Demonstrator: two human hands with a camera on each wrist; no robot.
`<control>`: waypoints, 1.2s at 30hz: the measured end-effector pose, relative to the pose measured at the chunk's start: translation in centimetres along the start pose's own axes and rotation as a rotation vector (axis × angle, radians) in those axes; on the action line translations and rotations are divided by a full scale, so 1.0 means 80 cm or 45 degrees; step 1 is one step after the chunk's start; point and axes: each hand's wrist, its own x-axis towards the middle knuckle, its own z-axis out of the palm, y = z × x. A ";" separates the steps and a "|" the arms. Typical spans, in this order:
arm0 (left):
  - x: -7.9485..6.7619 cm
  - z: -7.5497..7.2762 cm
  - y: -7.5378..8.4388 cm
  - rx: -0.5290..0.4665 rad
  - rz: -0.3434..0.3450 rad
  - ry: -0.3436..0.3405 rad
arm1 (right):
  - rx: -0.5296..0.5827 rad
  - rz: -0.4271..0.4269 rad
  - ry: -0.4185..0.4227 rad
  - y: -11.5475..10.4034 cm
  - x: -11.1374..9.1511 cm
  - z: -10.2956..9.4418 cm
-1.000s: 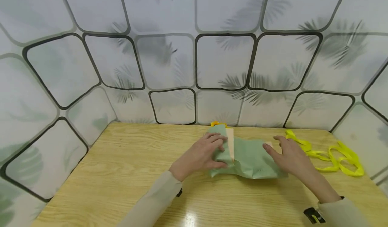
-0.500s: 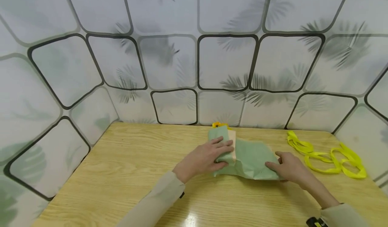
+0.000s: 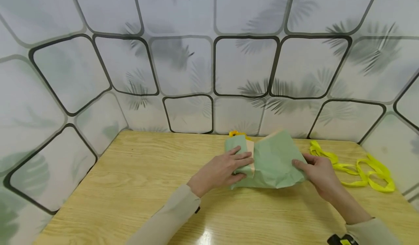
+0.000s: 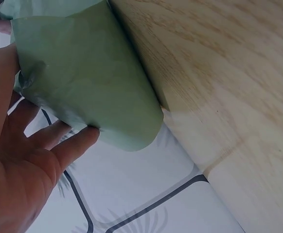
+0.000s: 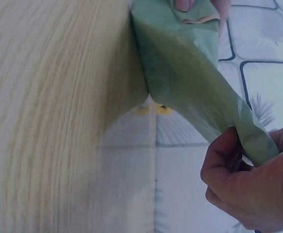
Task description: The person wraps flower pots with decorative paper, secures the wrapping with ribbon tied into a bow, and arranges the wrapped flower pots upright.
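Observation:
A sheet of green wrapping paper (image 3: 278,157) with a pale inner side lies on the table, its left part folded over. On that fold rests my left hand (image 3: 224,167), fingers extended and pressing the paper. My right hand (image 3: 322,174) pinches the paper's right edge between thumb and fingers and holds it lifted, as the right hand (image 5: 258,179) shows in its wrist view. Orange-yellow flowers (image 3: 237,133) peek out behind the fold's far end. Whatever lies inside the paper is hidden.
A loose, looped yellow ribbon (image 3: 363,172) lies to the right, beyond my right hand. The wood-grain table (image 3: 137,179) ends at a patterned wall covering (image 3: 183,67) close behind the paper.
My right hand has gone from hovering over the paper's right end to gripping its edge. That side of the paper is now raised and tilted up. The left hand has slid slightly right.

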 end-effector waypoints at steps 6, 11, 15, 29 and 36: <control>0.001 -0.002 0.001 -0.018 -0.020 -0.021 | 0.454 0.138 -0.070 -0.009 0.001 0.005; 0.002 -0.002 0.001 -0.046 -0.034 -0.029 | 0.751 0.174 -0.093 -0.017 0.001 0.016; 0.002 -0.001 0.001 -0.050 -0.029 -0.022 | 0.946 0.139 -0.099 -0.013 -0.005 0.025; 0.001 0.002 0.001 -0.059 -0.050 -0.009 | 1.234 0.113 0.185 0.000 -0.020 0.088; 0.001 0.003 0.002 -0.078 -0.028 0.015 | 1.186 0.264 0.268 -0.002 -0.025 0.106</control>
